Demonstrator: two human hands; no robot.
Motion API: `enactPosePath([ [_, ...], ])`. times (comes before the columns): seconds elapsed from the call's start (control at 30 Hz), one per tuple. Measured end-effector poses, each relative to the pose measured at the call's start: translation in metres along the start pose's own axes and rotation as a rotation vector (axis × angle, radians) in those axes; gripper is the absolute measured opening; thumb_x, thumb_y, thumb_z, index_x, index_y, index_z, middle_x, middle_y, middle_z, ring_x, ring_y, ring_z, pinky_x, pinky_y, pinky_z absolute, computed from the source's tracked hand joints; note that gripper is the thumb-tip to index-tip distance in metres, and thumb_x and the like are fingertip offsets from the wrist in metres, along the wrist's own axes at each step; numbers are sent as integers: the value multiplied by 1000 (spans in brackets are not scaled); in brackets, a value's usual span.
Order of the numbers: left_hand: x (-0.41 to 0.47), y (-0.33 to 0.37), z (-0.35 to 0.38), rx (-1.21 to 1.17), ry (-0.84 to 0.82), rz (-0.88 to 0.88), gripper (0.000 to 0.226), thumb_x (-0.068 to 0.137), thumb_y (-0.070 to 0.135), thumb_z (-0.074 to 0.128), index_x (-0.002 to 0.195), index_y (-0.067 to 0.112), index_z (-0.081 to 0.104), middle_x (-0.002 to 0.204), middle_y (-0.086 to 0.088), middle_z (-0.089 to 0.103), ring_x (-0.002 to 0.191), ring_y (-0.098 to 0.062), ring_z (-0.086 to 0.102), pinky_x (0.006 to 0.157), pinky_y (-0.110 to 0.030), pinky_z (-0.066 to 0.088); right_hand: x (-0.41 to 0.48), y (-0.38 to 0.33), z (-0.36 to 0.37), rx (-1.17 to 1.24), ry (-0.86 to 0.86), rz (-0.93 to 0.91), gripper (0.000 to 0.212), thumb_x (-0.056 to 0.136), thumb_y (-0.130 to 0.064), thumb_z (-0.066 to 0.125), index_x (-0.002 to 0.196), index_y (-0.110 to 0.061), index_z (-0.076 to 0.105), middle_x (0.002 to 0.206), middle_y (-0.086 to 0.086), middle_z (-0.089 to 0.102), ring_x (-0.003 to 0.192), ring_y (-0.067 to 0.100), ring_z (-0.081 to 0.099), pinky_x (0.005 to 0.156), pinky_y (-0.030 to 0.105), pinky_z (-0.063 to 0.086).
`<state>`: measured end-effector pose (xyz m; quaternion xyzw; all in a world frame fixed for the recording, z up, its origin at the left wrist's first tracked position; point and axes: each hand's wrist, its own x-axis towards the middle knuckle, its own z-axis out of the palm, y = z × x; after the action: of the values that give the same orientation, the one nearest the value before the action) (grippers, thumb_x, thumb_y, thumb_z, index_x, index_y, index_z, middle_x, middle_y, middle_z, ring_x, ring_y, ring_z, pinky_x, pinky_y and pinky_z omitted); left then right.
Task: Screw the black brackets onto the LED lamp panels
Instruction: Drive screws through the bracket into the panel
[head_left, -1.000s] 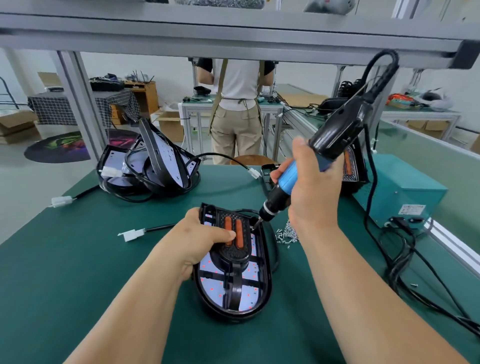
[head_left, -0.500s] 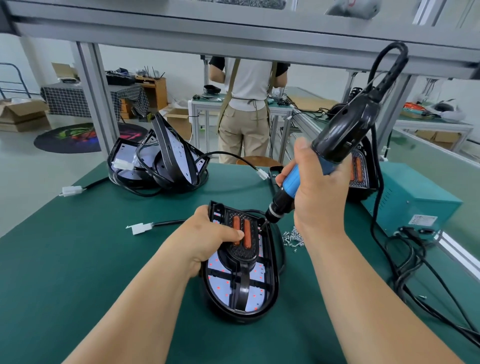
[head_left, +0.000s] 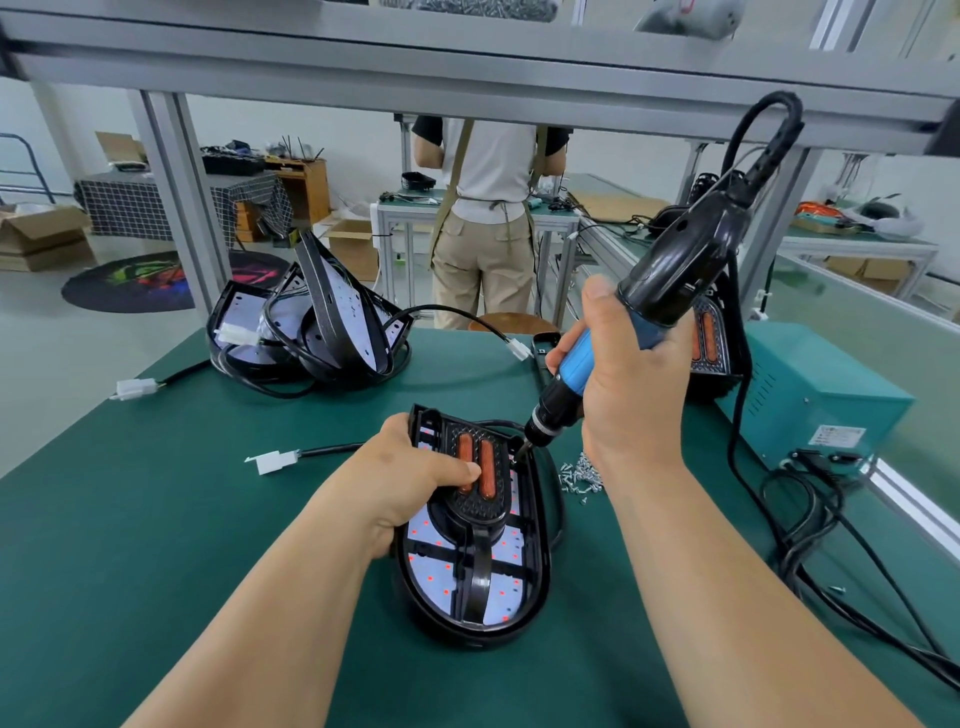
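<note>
A green desk (head_left: 156, 545) seen from above, with two bare arms reaching forward. Far beyond the left grip (head_left: 410, 478) and to its left, a pile of lamp panels (head_left: 311, 322) lies tangled in black cable. A white plug (head_left: 272, 461) on a cable end rests just left of that grip. The left grip holds an LED lamp panel (head_left: 467, 571) lying flat on the desk: fingers curled over its left rim, thumb pressing on the black bracket (head_left: 480, 509) that sits on the panel. Between the two grips, the bit of an electric screwdriver (head_left: 670, 280) meets the bracket's far right corner. The right grip (head_left: 628, 384) is wrapped tight round the screwdriver's blue handle, tool tilted up to the right. Just below this grip lies a small heap of screws (head_left: 579, 475). Further right stands a teal power box (head_left: 815, 400).
</note>
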<state>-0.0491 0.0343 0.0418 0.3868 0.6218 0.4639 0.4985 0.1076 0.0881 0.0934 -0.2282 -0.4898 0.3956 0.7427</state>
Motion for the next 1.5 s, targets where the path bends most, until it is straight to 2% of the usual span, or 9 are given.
enactPosePath([
  [0.17, 1, 0, 0, 2, -2, 5, 44, 78, -2, 77, 114, 9, 55, 103, -17, 72, 80, -27, 69, 67, -33, 54, 0, 1, -1, -7, 6, 2, 21, 86, -25, 67, 97, -19, 50, 77, 13, 51, 48, 21, 53, 53, 32, 48],
  [0.43, -2, 1, 2, -37, -1, 4, 43, 79, -7, 74, 115, 7, 54, 101, -16, 71, 74, -23, 69, 55, -26, 54, 0, 2, -2, 7, 12, 7, 21, 86, -24, 68, 95, -20, 49, 79, 16, 50, 50, 23, 51, 52, 30, 48],
  [0.83, -4, 3, 1, -34, 4, -5, 45, 79, -4, 76, 116, 8, 54, 104, -17, 71, 81, -27, 70, 61, -30, 56, -4, 2, -2, 18, -1, -8, 27, 81, -29, 72, 95, -22, 49, 75, 16, 51, 51, 26, 51, 52, 30, 48],
  [0.93, -5, 3, -1, -53, 3, -18, 45, 79, -5, 76, 116, 8, 54, 104, -18, 71, 79, -28, 71, 60, -34, 58, 3, -2, -9, 48, 119, 19, 24, 84, -26, 69, 96, -20, 50, 71, 16, 50, 49, 25, 50, 51, 30, 48],
  [1.1, -7, 3, -2, -101, -18, -46, 43, 80, -7, 75, 114, 9, 53, 103, -20, 71, 73, -28, 72, 54, -35, 58, 21, -13, -42, 180, 372, 98, 27, 90, -25, 68, 103, -14, 46, 61, 1, 52, 48, 17, 52, 54, 32, 51],
  [1.27, -7, 3, -3, -75, -7, -66, 44, 79, -5, 76, 115, 9, 54, 102, -20, 72, 81, -31, 72, 70, -42, 59, 6, -6, -92, 321, 636, 354, 37, 89, -36, 69, 109, -14, 47, 69, 4, 50, 53, 19, 51, 60, 30, 54],
  [1.33, -8, 4, -3, -64, -3, -76, 47, 79, -4, 77, 118, 7, 54, 99, -19, 73, 77, -29, 72, 69, -39, 58, -4, -4, -108, 386, 731, 411, 38, 88, -39, 68, 103, -11, 48, 72, 4, 50, 53, 19, 52, 62, 30, 55],
  [1.43, -13, 7, -6, 88, 57, -25, 72, 75, 13, 86, 135, 14, 45, 107, -11, 71, 89, -25, 71, 82, -39, 56, -9, -5, -123, 504, 876, 431, 36, 85, -40, 71, 94, -12, 48, 77, 5, 53, 56, 20, 55, 66, 32, 56],
  [1.5, -20, 10, -8, 367, 139, 52, 96, 71, 37, 88, 148, 26, 33, 124, -10, 60, 108, -28, 63, 98, -40, 49, -8, -5, -127, 558, 900, 422, 37, 84, -40, 72, 94, -13, 49, 77, 5, 53, 56, 20, 55, 68, 33, 57],
])
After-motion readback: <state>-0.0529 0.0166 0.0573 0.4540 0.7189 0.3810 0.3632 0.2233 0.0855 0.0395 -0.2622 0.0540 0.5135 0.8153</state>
